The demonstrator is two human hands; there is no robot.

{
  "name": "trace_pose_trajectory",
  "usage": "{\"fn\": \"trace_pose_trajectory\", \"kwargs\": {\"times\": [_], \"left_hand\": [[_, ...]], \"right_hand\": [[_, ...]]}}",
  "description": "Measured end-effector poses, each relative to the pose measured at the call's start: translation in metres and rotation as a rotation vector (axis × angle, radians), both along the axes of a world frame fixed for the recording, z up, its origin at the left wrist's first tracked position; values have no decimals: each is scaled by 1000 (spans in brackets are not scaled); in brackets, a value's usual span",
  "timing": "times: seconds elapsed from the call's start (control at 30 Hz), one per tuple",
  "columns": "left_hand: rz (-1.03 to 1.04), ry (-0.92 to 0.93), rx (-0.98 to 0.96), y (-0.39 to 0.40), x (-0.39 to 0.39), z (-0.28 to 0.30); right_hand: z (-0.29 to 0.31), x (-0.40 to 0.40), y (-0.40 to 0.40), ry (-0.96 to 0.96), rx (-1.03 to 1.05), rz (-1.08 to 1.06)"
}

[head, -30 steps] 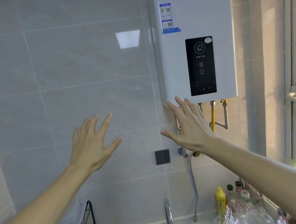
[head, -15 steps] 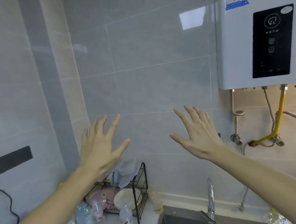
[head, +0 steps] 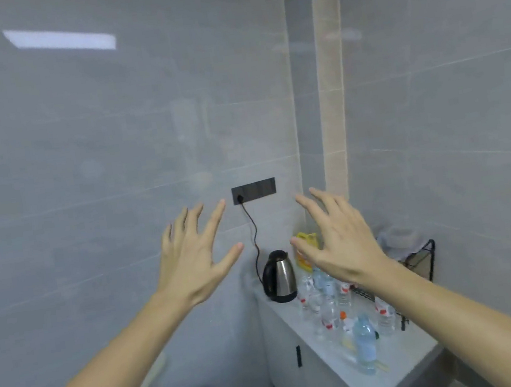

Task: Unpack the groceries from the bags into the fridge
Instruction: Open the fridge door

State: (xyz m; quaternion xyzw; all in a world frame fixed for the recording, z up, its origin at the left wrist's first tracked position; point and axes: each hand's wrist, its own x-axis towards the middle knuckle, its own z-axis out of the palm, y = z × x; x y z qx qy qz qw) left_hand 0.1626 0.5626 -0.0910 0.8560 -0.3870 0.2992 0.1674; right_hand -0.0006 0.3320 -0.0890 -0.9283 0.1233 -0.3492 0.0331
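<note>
Left hand (head: 193, 260), right hand (head: 342, 243) raised, fingers spread, holding nothing. No bags, fridge visible; unpacking seemingly unstarted.

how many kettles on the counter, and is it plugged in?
1. The kettle stands at the far end of the counter, left of the plastic bottles. A black cord runs from it up to the wall socket. Nothing else like it shows.

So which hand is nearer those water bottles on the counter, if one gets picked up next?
Probably the right hand: open and empty, it hovers in front of the bottles on the counter. The left hand, also open and empty, sits left of the kettle.
</note>
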Motion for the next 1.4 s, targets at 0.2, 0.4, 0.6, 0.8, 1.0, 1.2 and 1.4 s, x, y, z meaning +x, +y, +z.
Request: {"fn": "trace_pose_trajectory", "kwargs": {"times": [0.2,0.4,0.6,0.8,1.0,1.2,1.4], "left_hand": [[247,-24,-30,179,17,9],[479,-32,-40,369,19,11],[633,-61,-43,551,5,14],[823,-63,-64,709,-22,13],[985,-71,-93,821,-41,18],[1096,-62,-128,901,-31,-2],[1197,-5,-173,976,9,-24]], "right_hand": [[8,79,148,-5,5,258],[11,139,323,-4,-7,481],[13,174,503,-16,-20,670],[16,191,664,-23,-13,850],[25,208,796,-35,-57,1019],[27,236,904,-47,-153,1172],[29,294,1002,-121,-305,1288]]}}
